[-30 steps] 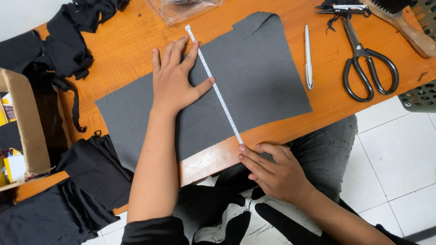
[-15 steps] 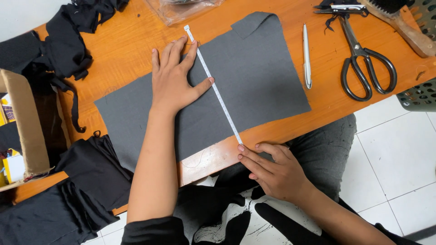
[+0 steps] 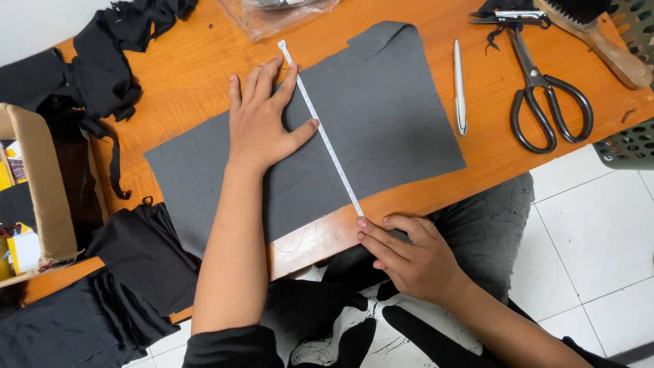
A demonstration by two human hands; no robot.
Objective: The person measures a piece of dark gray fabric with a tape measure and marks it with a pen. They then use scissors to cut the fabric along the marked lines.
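fingers of the left hand (image 3: pixel 262 126) lie spread flat on grey cloth (image 3: pixel 388 116); right hand (image 3: pixel 409 255) pins the tape (image 3: pixel 320 129).

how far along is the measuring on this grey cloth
Done: the grey cloth lies flat on the table, and the tape measure is stretched across it. In hand: the left hand pins the tape down while the right hand holds its near end at the table edge. Left: no mark or cut shows; the pen and scissors lie untouched.
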